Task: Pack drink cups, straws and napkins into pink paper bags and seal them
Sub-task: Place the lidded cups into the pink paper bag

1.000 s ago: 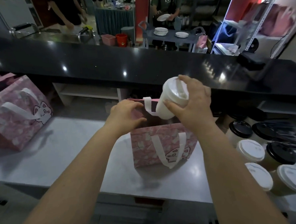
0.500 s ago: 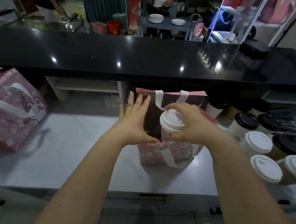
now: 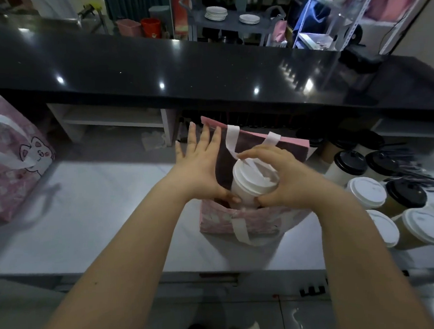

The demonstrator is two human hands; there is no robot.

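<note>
So the cup (image 3: 242, 195) went from tipped over above the bag a second ago to upright, with its lower part now down inside the pink bag (image 3: 239, 221). Your right hand (image 3: 284, 176) is wrapped around the lid end, gripping it from the side and top. Your left hand (image 3: 198, 165) let go of the rim it was pinching and is now flat, fingers straight, pushing the bag's left wall outward to keep the mouth wide.

The bag stands on the white counter (image 3: 100, 220), right of the middle, near the front edge. I'd say the first cup is basically in, just needs lowering to the bottom. Heads up: the far white handle (image 3: 232, 143) is draped over the lid, so it might snag.

More lidded cups (image 3: 367, 191) wait at the right end, and another pink bag (image 3: 7, 162) sits at the left edge.
</note>
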